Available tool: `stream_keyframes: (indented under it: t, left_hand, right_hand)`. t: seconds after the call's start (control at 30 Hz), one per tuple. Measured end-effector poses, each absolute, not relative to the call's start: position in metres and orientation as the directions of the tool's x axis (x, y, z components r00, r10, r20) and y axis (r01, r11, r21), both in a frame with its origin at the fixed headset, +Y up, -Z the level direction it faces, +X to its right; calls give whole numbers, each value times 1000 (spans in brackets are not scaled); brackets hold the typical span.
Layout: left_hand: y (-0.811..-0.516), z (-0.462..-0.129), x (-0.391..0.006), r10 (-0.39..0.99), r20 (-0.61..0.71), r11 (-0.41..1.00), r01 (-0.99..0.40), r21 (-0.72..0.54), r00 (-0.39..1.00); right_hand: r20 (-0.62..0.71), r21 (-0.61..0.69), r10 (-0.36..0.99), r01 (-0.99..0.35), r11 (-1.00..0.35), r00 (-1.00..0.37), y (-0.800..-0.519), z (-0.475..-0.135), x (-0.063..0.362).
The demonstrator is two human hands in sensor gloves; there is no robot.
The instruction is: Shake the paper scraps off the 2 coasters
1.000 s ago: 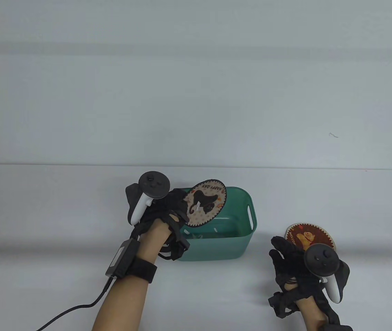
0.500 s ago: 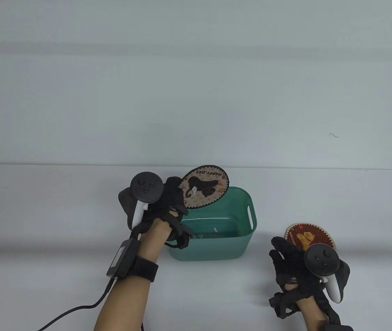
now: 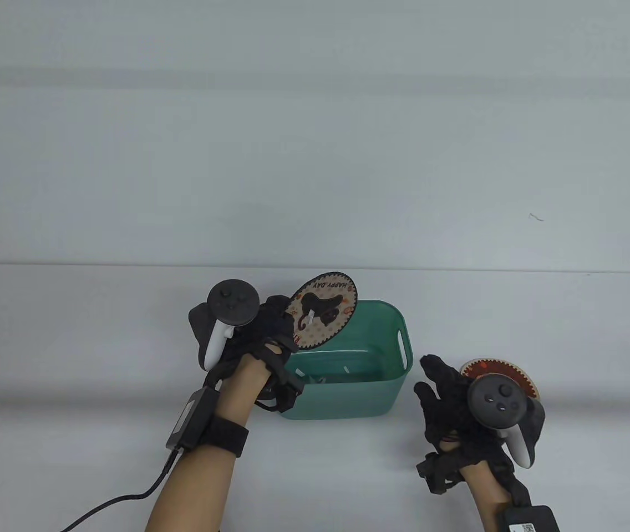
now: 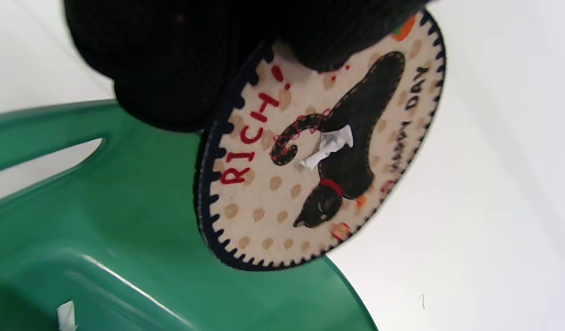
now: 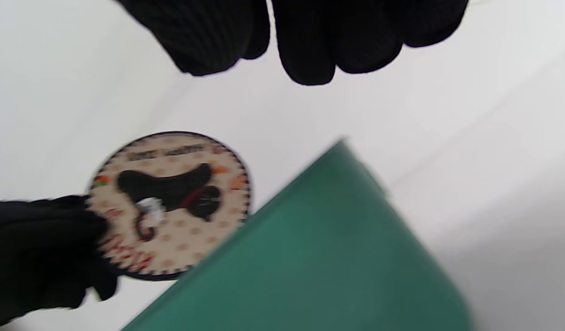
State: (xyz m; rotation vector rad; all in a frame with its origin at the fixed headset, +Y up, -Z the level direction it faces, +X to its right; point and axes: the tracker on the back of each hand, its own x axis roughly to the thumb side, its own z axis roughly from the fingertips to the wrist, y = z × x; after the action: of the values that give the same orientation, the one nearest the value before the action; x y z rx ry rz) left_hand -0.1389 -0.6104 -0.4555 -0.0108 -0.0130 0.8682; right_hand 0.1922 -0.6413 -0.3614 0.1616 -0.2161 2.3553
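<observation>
My left hand (image 3: 282, 324) pinches the left edge of a round cat coaster (image 3: 323, 310) and holds it tilted over the back left corner of a green bin (image 3: 398, 327). One white paper scrap (image 4: 328, 147) still clings to the cat picture. The coaster (image 5: 170, 202) also shows in the right wrist view, beside the bin (image 5: 319, 257). My right hand (image 3: 440, 388) hovers with fingers spread and holds nothing, right of the bin. A red coaster (image 3: 506, 367) lies flat on the table, mostly hidden behind that hand's tracker.
Several white scraps (image 3: 320, 379) lie on the bin's floor, one scrap (image 4: 66, 315) showing in the left wrist view. The bin has slot handles at its ends. A cable runs from my left wrist to the table's front edge.
My left hand has lifted the cat coaster back and left and tipped it steeper; the scrap stays on it. My right hand has shifted left and forward, covering more of the red coaster.
</observation>
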Motion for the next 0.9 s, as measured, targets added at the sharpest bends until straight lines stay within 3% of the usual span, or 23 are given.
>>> stream_keyframes:
  t: [0.13, 0.27, 0.43, 0.57, 0.77, 0.9]
  left_hand:
    - [-613, -454, -142, 816, 20, 577, -816, -11, 577]
    - [-611, -450, -139, 804, 55, 593, -805, -25, 591]
    - [-613, -446, -134, 786, 89, 616, -787, -35, 611]
    - [-616, -449, -141, 783, 75, 620, -785, -7, 617]
    - [-623, -450, -151, 813, 58, 580, -814, -7, 579]
    - [-625, -449, -150, 832, 61, 553, -833, -22, 551]
  right_hand:
    - [306, -73, 548, -593, -802, -778, -611, -376, 135]
    - [327, -41, 452, -491, -870, -830, -600, -396, 93]
    - [289, 7, 352, -366, -931, -890, -610, -422, 66]
    - [196, 67, 117, -105, -992, -974, -621, -433, 68]
    - [189, 58, 168, -160, -985, -968, -624, -435, 82]
    - [234, 54, 289, -284, -957, -928, -623, -434, 78]
